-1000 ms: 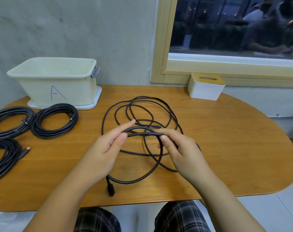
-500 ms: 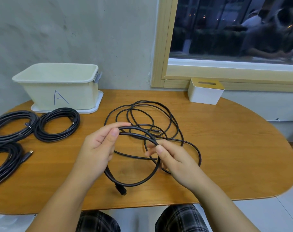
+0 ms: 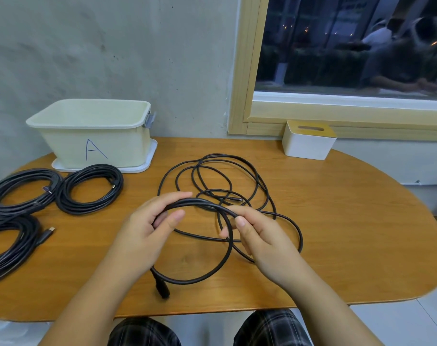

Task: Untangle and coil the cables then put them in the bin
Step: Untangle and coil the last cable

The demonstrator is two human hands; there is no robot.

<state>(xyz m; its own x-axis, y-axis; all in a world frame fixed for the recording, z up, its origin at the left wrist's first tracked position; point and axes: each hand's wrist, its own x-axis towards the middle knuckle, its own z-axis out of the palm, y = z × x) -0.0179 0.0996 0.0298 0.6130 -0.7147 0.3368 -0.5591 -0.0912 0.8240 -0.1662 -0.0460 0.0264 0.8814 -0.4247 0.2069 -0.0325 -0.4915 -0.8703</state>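
Note:
A long black cable (image 3: 240,168) lies in loose loops on the middle of the wooden table (image 3: 349,221). My left hand (image 3: 147,233) grips a small coil of it, fingers curled over the strands. My right hand (image 3: 265,240) pinches the same cable between thumb and fingers, just right of the left hand. The coil's lower arc hangs below my hands, and a black plug (image 3: 162,290) lies near the table's front edge. A cream bin marked A (image 3: 92,131) stands at the back left on a white lid.
Three coiled black cables lie at the left: one (image 3: 90,191) before the bin, one (image 3: 20,193) further left, one (image 3: 10,245) at the left edge. A white tissue box with a yellow top (image 3: 308,139) stands by the window sill. My knees show under the front edge.
Both hands lifted the near cable into a second loop. The right hand slid along the cable and now pinches it beside the left. The plug end shifted right along the front edge.

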